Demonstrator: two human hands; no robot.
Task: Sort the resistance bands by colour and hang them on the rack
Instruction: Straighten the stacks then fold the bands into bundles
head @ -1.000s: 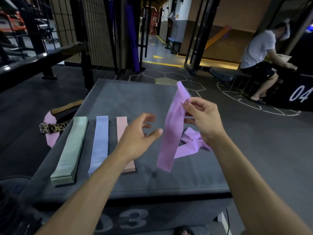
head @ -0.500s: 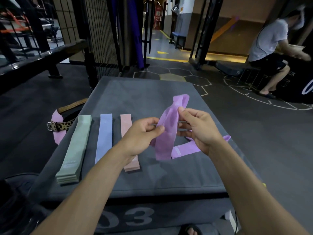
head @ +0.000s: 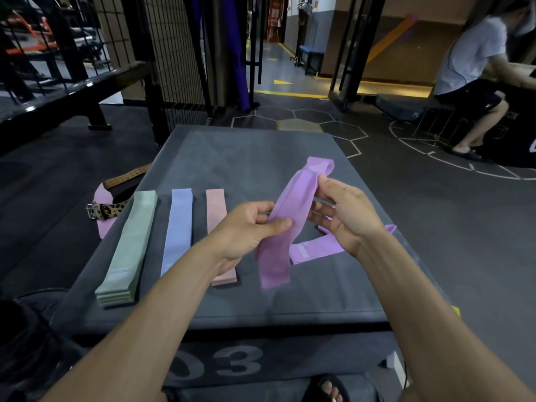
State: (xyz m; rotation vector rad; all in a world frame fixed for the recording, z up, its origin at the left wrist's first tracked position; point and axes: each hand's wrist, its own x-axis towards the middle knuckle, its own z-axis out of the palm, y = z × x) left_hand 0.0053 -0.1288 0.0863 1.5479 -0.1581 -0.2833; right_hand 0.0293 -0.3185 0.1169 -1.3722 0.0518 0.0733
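Sorting stage, seen from the head camera. Both hands hold one purple band [head: 285,219] above the grey desk [head: 249,149]. The left hand [head: 246,227] pinches the band's middle between thumb and curled fingers, and the right hand [head: 345,213] grips its upper part just below the folded top loop. The lower end hangs free, just over the desk. Holding the band at two places apparently keeps it flat and straight, so that it can be laid down as a neat strip like the others.

Three sorted groups lie side by side on the left of the desk, each running away from the person: a green stack [head: 127,250] several bands thick, a blue band [head: 177,230], and a pink stack [head: 220,236] partly hidden by the left forearm. The parallel rows keep the colours apart. A second purple band [head: 314,250] lies loose and bent on the desk beneath the right hand, not yet straightened; it likely belongs with the held one. The bare space right of the pink stack seems the natural spot for purple.

A leopard-print belt [head: 106,210] lies on the floor to the left of the desk. The rack cannot be identified with certainty, and no band hangs anywhere yet.
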